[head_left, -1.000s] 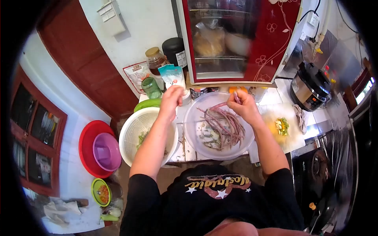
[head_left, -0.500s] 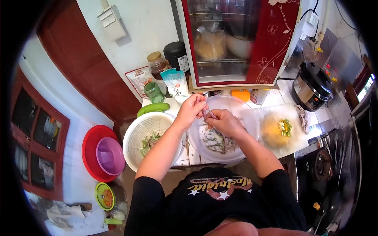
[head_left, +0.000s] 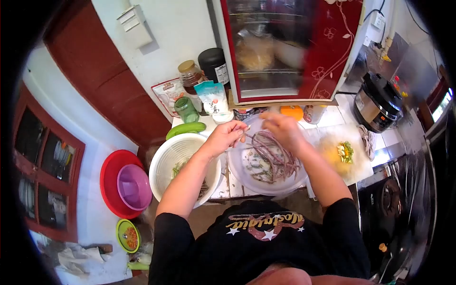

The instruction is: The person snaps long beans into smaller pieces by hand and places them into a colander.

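Over the left rim of a translucent basin [head_left: 233, 176], my left hand [head_left: 227, 137] is closed, pinching the end of a purple long bean. Several purple long beans [head_left: 274, 154] lie in the basin, with short green and dark bits [head_left: 256, 166] on its bottom. My right hand [head_left: 284, 129] is raised above the basin's far right side, its fingers smeared by motion, so I cannot tell whether it holds anything. Left of the basin stands a white colander [head_left: 159, 166] with cut bean pieces [head_left: 178, 167] in it, partly hidden by my left forearm.
Behind the colander lie a green gourd-like vegetable [head_left: 186, 129], a green glass jar [head_left: 186, 110] and a standing pouch [head_left: 212, 99]. A red-framed cabinet [head_left: 323, 57] rises behind the basin. To the right are a cutting board [head_left: 356, 173] with chopped food [head_left: 345, 152] and an electric cooker [head_left: 376, 102].
My right hand has moved up and away from my left hand, which has shifted slightly left and down. More long purple beans now show in the basin.
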Demonstrator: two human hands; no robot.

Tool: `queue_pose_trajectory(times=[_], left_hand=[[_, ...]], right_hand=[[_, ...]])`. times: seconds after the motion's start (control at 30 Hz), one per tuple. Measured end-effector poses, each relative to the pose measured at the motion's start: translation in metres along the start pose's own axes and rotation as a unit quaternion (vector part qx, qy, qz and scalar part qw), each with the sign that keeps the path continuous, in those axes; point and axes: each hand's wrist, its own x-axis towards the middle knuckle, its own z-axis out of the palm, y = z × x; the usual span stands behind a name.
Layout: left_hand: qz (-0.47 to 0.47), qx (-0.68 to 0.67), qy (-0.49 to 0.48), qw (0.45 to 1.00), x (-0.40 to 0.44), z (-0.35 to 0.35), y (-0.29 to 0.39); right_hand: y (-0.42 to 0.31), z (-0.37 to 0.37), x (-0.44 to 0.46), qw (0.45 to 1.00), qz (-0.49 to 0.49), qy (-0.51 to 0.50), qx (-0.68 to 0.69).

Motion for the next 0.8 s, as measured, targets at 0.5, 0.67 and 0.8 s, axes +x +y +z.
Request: queue_pose_trajectory(times=[0.5,0.67,0.8], left_hand=[[0.158,0.308,0.145,0.927,0.016,0.032,-0.005],[0.245,0.24,0.274,0.899,0.025,0.046,0.001],[0.249,-0.11,0.271,0.923,0.031,0.009,0.016]], right_hand=[[0.004,0.013,0.001,0.983,-0.125,-0.047,-0.126],[-0.01,0.013,0.011,0.959,0.153,-0.005,0.239],[0.008,0.022,0.004,0.932,0.205,-0.047,0.296]])
